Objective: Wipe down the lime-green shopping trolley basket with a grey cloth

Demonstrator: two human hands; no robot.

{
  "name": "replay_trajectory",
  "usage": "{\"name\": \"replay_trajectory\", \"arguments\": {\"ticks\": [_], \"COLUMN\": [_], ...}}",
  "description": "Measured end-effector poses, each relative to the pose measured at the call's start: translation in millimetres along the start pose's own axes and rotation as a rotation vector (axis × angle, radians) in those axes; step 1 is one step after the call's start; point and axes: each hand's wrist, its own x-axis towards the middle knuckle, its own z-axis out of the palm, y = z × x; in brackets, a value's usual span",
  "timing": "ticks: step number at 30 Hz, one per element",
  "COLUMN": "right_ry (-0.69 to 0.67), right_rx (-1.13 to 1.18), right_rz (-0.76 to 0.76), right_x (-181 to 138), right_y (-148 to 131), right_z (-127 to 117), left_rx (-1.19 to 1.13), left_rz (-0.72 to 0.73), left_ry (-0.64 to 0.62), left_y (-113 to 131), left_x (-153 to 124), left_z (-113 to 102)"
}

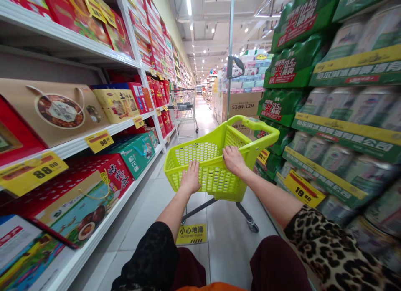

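A lime-green plastic shopping cart (213,180) stands side-on before me, its handle raised at the right. My left hand (190,178) rests on the near side of the basket, fingers together and hooked over the top rim. Farther right, my right hand (233,159) grips the same rim by the cart's inner divider (236,136), fingertips bent over the edge. Both thumbs are mostly hidden. Through the lattice walls the basket shows no goods. Below it are dark legs and a caster wheel (252,225).
Shelves of gift boxes (59,109) line the left. Stacked beer can packs (351,99) rise close on the right. A metal wire cart (184,107) stands farther up the aisle, opposite wet wipes cartons (244,104). A yellow wet-floor sticker (192,234) lies on the tiles.
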Motion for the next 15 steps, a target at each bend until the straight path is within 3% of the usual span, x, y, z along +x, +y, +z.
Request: {"name": "replay_trajectory", "arguments": {"ticks": [5, 12, 15], "right_ry": [-0.005, -0.003, -0.007], "right_rx": [0.043, 0.020, 0.011], "right_rz": [-0.064, -0.016, -0.016], "right_x": [7, 6, 6], "right_y": [-32, -7, -11], "right_z": [7, 5, 7], "left_rx": [0.009, 0.044, 0.034], "left_rz": [0.014, -0.042, -0.033], "left_ry": [-0.009, 0.038, 0.036], "left_y": [-4, -10, -11], "left_x": [1, -7, -7], "left_z": [-3, 4, 6]}}
